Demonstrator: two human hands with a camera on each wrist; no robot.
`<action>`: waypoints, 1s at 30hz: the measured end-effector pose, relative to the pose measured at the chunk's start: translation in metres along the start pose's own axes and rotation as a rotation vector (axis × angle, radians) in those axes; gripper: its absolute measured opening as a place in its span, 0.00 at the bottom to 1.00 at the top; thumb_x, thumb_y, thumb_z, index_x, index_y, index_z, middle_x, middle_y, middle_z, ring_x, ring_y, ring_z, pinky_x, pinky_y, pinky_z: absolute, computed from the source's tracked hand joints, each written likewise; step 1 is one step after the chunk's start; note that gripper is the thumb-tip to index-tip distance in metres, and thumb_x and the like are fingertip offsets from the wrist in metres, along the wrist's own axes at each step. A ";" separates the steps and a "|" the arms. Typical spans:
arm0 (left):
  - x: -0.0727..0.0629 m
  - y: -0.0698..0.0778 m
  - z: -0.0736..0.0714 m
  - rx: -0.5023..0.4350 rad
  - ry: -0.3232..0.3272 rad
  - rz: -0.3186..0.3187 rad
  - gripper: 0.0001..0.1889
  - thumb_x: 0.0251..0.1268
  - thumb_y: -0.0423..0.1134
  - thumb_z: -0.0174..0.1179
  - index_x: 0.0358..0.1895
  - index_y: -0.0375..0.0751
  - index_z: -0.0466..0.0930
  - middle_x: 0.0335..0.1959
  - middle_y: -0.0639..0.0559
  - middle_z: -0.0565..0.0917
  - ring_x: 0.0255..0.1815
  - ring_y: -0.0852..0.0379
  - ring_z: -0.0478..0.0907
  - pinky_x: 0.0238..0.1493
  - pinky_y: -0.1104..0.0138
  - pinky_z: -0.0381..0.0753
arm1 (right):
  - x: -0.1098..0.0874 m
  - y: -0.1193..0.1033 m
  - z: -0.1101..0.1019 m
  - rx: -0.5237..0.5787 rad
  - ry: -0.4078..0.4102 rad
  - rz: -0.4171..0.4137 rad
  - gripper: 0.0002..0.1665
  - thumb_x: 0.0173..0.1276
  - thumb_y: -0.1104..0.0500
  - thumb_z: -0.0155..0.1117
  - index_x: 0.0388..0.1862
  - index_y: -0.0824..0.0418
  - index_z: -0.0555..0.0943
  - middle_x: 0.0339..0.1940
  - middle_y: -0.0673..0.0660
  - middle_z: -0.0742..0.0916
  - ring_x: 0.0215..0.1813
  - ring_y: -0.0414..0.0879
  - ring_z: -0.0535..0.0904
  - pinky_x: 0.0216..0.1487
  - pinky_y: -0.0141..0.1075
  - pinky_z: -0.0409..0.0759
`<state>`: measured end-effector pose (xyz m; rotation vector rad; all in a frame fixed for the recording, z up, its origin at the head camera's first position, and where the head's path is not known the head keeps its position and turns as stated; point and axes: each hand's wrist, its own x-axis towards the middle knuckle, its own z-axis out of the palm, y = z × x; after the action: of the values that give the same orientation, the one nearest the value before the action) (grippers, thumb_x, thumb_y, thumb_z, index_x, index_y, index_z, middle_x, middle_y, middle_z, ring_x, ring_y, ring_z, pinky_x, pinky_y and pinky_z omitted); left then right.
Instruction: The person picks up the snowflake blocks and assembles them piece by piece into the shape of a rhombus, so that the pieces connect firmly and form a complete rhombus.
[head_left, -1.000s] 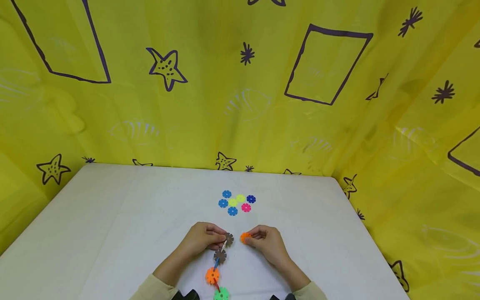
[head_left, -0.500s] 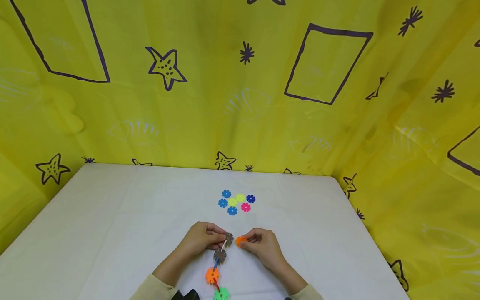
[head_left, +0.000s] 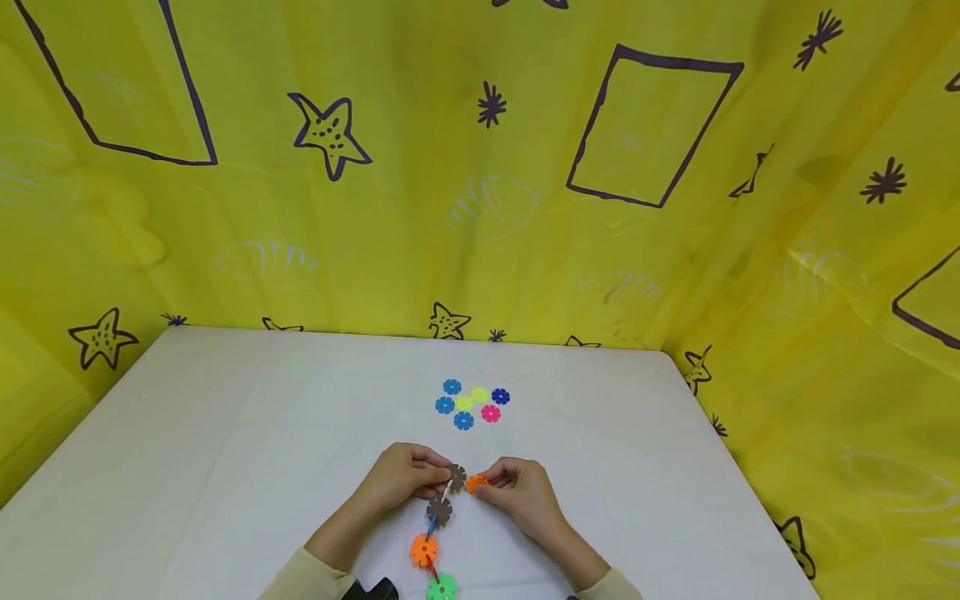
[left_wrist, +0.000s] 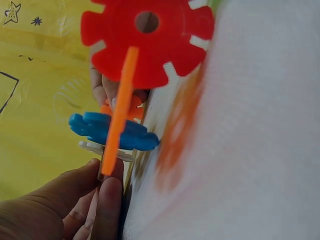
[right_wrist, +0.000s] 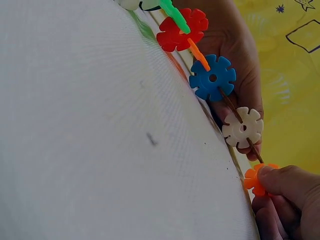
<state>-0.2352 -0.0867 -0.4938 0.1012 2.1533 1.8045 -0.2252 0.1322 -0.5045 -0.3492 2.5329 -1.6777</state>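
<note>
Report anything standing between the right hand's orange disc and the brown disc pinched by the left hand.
Nothing visible stands between the orange disc and the brown disc; whether they touch is unclear. The loose discs lie farther off on the table.

Soft, even light covers the white table [head_left: 315,408], and the yellow curtain [head_left: 405,208] shows bright beyond its far edge. A blurred orange patch [left_wrist: 175,140] smears the surface in the left wrist view; the right wrist view looks greyer and dimmer.
</note>
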 end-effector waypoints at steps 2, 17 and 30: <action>0.000 0.000 -0.001 0.001 0.000 0.002 0.12 0.61 0.34 0.68 0.44 0.28 0.85 0.30 0.46 0.88 0.25 0.62 0.82 0.33 0.68 0.87 | 0.000 0.000 0.001 0.004 -0.001 -0.003 0.09 0.53 0.62 0.78 0.29 0.64 0.86 0.28 0.56 0.88 0.25 0.36 0.78 0.29 0.26 0.80; 0.000 -0.002 -0.001 -0.018 -0.018 0.022 0.12 0.62 0.33 0.67 0.44 0.27 0.84 0.29 0.46 0.88 0.26 0.63 0.82 0.34 0.69 0.87 | 0.000 -0.003 0.001 0.003 0.004 0.011 0.09 0.53 0.62 0.78 0.30 0.64 0.86 0.29 0.56 0.88 0.26 0.37 0.79 0.29 0.26 0.80; 0.000 -0.002 -0.001 -0.018 -0.019 0.011 0.12 0.61 0.33 0.67 0.44 0.27 0.85 0.29 0.46 0.88 0.26 0.63 0.82 0.33 0.69 0.87 | 0.000 -0.001 0.001 -0.021 0.006 0.007 0.09 0.53 0.62 0.78 0.30 0.64 0.86 0.28 0.55 0.88 0.25 0.36 0.78 0.29 0.26 0.80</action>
<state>-0.2352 -0.0875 -0.4955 0.1258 2.1279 1.8211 -0.2253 0.1307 -0.5042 -0.3376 2.5543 -1.6535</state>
